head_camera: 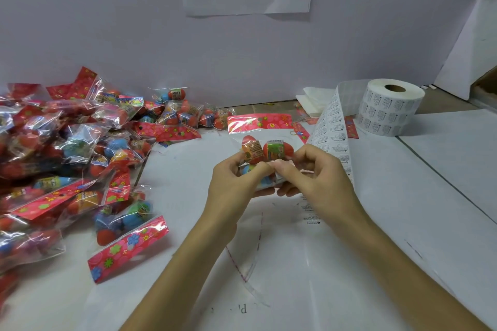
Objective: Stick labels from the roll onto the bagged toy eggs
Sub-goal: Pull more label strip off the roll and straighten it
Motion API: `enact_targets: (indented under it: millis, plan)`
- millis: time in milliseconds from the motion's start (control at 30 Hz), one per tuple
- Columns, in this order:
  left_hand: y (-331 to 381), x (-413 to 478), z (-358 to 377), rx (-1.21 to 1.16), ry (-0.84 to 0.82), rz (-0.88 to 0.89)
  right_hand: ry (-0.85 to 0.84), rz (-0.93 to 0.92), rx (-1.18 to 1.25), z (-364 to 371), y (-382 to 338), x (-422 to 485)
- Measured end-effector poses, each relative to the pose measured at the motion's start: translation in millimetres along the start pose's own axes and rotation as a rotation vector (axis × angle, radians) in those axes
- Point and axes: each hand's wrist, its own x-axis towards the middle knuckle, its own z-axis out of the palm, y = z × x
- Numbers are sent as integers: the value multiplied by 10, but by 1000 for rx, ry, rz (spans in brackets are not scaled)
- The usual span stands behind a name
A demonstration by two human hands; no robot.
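Judging from how things lie, you are partway through one bag with plenty ahead of you. Your left hand (236,180) curls around the lower part of the held bag (259,121), fingers closed on the plastic. Your right hand (317,172) pinches the same bag with thumb and forefinger, right where your two thumbs meet. Whether a label already sits under that pinch I cannot tell; your fingers cover the spot.

The held bag hovers above the table (403,223) at the centre, just in front of you. The label roll (390,109) stands upright, far to the right. Its loose strip (332,131) runs down to the table just behind your right hand, so the next label is close.

The pile of bags (80,148) fills the left side of the table. The view is too blurred to show which of them carry a label, and I see no separate finished stack, so I would treat most of it as work left.

As for contents, the held bag is clear plastic with a red flowered header. It holds an orange egg (252,152), a red egg with a green band (278,150) and a blue egg (247,169) half hidden by your fingers. The nearest bag (126,244) of the pile holds blue, green and red eggs.
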Motion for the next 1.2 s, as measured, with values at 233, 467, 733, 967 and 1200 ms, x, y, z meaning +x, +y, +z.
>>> enact_targets:
  millis: [233,467,733,967,1200]
  plan:
    - [20,21,-37,-38,-13,-65,-114,93,218,-88,-26,44]
    - [10,30,-55,-134,-23,-115,-82,28,175,-51,-27,38]
    - [29,34,-84,-155,-62,-108,-142,-3,144,-108,-42,37]
    - [52,34,-66,-62,-13,-75,-126,23,166,-57,-23,40]
    - [58,24,-89,-97,-40,-82,-157,-9,194,-103,-8,58]
